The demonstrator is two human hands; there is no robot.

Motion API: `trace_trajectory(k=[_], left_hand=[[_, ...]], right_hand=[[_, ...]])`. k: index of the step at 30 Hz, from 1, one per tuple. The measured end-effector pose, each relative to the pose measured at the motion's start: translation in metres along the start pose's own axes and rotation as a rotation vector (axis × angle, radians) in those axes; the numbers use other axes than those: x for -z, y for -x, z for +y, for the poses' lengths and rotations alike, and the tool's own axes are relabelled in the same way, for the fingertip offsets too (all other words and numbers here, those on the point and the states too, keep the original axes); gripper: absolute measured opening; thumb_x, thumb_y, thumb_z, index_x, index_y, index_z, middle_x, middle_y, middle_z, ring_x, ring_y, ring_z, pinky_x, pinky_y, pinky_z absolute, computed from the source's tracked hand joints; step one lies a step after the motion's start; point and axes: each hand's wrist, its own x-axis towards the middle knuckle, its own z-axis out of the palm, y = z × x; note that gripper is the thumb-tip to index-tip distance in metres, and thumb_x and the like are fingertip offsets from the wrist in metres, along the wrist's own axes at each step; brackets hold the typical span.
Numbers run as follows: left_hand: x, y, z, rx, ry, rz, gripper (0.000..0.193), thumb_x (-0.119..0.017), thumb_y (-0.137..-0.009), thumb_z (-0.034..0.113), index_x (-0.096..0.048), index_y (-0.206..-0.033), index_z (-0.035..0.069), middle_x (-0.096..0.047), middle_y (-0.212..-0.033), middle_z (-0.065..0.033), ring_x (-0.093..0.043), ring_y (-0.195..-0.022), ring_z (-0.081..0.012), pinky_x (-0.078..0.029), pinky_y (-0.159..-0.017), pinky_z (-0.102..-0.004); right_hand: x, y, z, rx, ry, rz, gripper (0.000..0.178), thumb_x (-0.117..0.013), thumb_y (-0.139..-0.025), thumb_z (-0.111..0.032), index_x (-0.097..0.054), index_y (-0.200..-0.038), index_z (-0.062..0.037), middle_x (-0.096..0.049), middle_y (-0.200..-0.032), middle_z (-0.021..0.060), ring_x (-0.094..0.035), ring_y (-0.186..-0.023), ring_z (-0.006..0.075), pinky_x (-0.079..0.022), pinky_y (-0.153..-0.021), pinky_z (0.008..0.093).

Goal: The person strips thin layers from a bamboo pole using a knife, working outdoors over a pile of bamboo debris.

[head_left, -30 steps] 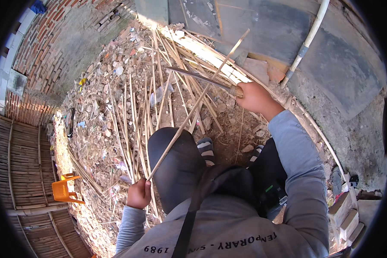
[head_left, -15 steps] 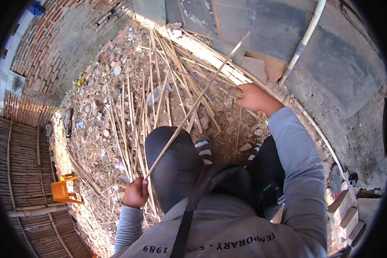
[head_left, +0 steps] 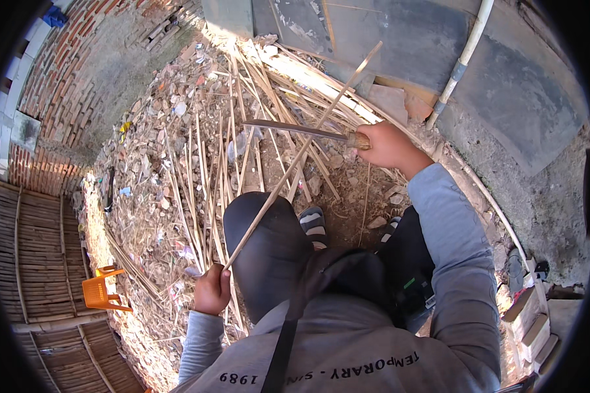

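My left hand point(head_left: 212, 290) is closed around the near end of a long bamboo strip point(head_left: 266, 208). The strip slants up and away to the right, passing over my left knee point(head_left: 252, 226). In my right hand point(head_left: 385, 149) is the wooden handle of a machete point(head_left: 288, 128), its long dark blade pointing left. The blade crosses the strip in its upper part; whether they touch I cannot tell. Beyond my knees, many more bamboo strips point(head_left: 200, 170) lie loosely on the ground.
Rubble and litter point(head_left: 147, 164) cover the ground. An orange plastic chair point(head_left: 99, 289) stands at the left near a bamboo-slat wall point(head_left: 36, 249). To the right, a pale pipe point(head_left: 462, 65) leans by a grey wall point(head_left: 537, 209). A brick wall point(head_left: 72, 85) rises at the far left.
The machete blade, hardly visible before, now shows clearly across the strip, pointing left. My left hand and the strip have shifted only slightly.
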Motion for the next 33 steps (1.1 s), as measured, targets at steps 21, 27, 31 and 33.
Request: trace_trajectory(k=[21,27,31,33], left_hand=[[-0.011,-0.005,-0.014,0.138,0.261,-0.166,0.038,-0.046,-0.108,0.03,-0.057,-0.089,-0.002,-0.057,-0.064,-0.0201,-0.059,-0.058,-0.0363,-0.043,-0.057,-0.0441],[-0.021,-0.006,-0.019,0.099,0.215,-0.031,0.027,-0.053,-0.105,0.027,-0.053,-0.108,0.0,-0.06,-0.064,-0.0167,-0.061,-0.059,-0.0352,-0.045,-0.056,-0.043],[-0.021,-0.008,-0.021,0.113,0.138,-0.021,0.026,-0.055,-0.104,0.027,-0.055,-0.106,0.0,-0.06,-0.065,-0.016,-0.063,-0.06,-0.0345,-0.046,-0.057,-0.0428],[-0.021,-0.001,-0.025,0.091,0.17,-0.03,0.026,-0.055,-0.104,0.026,-0.055,-0.104,0.0,-0.059,-0.064,-0.0155,-0.061,-0.059,-0.0333,-0.046,-0.057,-0.0418]], right_hand=[[-0.014,0.004,-0.031,0.139,-0.104,-0.067,0.033,-0.077,-0.08,-0.03,-0.066,-0.096,-0.0041,-0.066,-0.081,0.0209,-0.066,-0.082,0.0419,-0.051,-0.072,0.0499],[-0.016,-0.002,-0.026,0.093,-0.109,-0.187,0.032,-0.077,-0.078,-0.03,-0.067,-0.097,-0.0064,-0.067,-0.081,0.0202,-0.067,-0.083,0.0414,-0.052,-0.073,0.0502],[-0.006,0.001,-0.037,0.056,-0.094,-0.157,0.033,-0.078,-0.078,-0.031,-0.068,-0.099,-0.007,-0.068,-0.082,0.0197,-0.067,-0.084,0.0415,-0.051,-0.073,0.0503],[0.003,0.007,-0.048,0.065,-0.066,-0.083,0.021,-0.072,-0.076,-0.025,-0.069,-0.09,-0.0089,-0.069,-0.081,0.0168,-0.067,-0.083,0.0394,-0.053,-0.073,0.0491]])
